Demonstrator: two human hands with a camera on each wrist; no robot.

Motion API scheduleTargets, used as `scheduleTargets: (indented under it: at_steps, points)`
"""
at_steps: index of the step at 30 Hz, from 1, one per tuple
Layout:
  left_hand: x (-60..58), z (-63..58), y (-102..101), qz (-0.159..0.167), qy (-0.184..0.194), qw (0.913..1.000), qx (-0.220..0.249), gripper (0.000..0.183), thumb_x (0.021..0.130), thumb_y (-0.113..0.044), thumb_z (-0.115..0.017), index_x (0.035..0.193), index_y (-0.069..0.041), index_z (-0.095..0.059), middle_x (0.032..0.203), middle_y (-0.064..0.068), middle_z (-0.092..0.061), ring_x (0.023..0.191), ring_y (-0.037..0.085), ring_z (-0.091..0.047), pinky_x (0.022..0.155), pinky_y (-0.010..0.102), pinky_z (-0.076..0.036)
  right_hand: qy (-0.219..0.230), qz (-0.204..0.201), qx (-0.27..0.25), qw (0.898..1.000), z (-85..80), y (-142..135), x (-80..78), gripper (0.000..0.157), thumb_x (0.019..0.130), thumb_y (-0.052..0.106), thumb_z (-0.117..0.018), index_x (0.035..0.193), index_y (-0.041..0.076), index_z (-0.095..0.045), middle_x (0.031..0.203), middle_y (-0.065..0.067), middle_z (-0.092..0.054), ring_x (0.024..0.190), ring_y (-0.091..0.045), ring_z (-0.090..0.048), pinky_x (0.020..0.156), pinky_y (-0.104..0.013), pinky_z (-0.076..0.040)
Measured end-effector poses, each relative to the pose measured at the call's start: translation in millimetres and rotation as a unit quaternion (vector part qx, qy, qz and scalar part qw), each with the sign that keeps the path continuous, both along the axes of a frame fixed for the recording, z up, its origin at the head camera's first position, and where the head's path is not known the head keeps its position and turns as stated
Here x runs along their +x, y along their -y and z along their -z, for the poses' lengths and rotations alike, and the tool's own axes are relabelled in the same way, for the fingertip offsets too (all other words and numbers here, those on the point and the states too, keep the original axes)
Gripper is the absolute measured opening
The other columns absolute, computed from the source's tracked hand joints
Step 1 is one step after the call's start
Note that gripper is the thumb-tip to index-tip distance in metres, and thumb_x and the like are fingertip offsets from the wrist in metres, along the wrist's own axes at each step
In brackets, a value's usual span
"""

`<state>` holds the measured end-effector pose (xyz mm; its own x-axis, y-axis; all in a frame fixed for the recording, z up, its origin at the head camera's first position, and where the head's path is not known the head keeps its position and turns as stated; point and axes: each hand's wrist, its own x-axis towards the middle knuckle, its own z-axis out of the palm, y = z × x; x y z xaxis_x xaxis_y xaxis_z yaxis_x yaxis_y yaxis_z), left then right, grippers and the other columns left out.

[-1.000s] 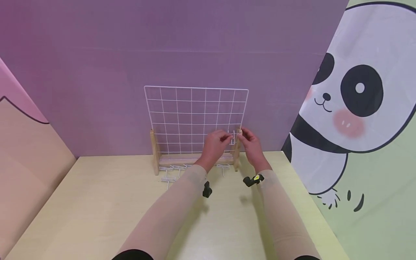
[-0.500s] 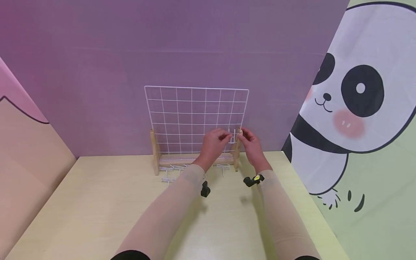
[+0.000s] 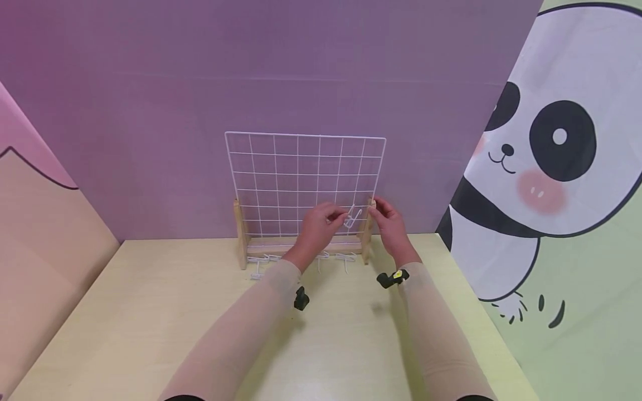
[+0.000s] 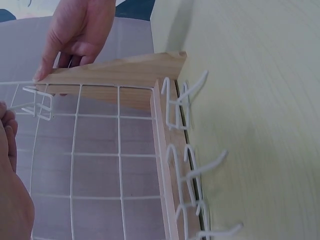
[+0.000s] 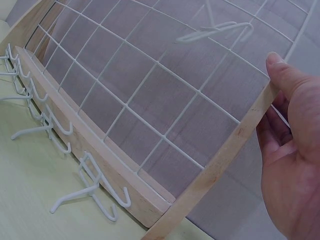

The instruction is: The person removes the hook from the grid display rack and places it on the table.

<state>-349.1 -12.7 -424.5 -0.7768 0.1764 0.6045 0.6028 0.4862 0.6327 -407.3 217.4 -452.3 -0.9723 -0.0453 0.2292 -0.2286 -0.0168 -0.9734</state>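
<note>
My left hand (image 3: pixel 317 227) pinches a white wire hook (image 3: pixel 349 220) by its stem, in front of the lower right of a white wire grid panel (image 3: pixel 306 135). In the left wrist view the hook's bent frame (image 4: pixel 50 106) overlaps the grid wires. My right hand (image 3: pixel 392 227) grips the top of the stand's right wooden upright (image 5: pixel 214 171), thumb in front at the panel's side wire and fingers behind. The panel stands upright in the wooden stand, its lower edge along the base rail (image 4: pixel 172 145).
Several more white wire hooks (image 5: pixel 92 187) lie in a row on the pale table (image 3: pixel 341 345), along the front of the base rail. The left wooden upright (image 3: pixel 241 236) holds the panel's other side. A purple wall (image 3: pixel 301 67) rises close behind.
My left hand has drawn left, and the hook in it has tilted from upright to slanted. My right hand keeps its place on the upright.
</note>
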Motion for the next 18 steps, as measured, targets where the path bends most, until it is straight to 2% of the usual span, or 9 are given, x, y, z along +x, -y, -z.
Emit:
scheduleTargets:
  at_steps: [8,18]
  points:
    - [7.2,3.8,12.6,0.005,0.000,1.0000,-0.006,0.011,0.104,-0.010,-0.079,0.114,-0.007,-0.084,0.105,0.003,-0.077,0.095,0.019,-0.073,0.086,0.028,-0.064,-0.001,-0.004,-0.010,1.000,0.3,-1.2,-1.2,0.050,0.112,0.013,-0.067,0.159,0.001,-0.055,0.159,-0.021,-0.057,0.143,-0.023,-0.055,0.127,-0.037,-0.040]
    - [15.0,8.8,30.7,0.021,0.003,0.9993,-0.031,0.008,0.104,-0.009,-0.079,0.111,-0.006,-0.082,0.102,0.001,-0.077,0.094,0.017,-0.073,0.083,0.028,-0.064,0.004,0.003,0.010,1.000,-0.5,-1.5,0.0,0.050,0.112,0.016,-0.067,0.159,0.003,-0.056,0.161,-0.019,-0.056,0.149,-0.028,-0.052,0.128,-0.039,-0.039]
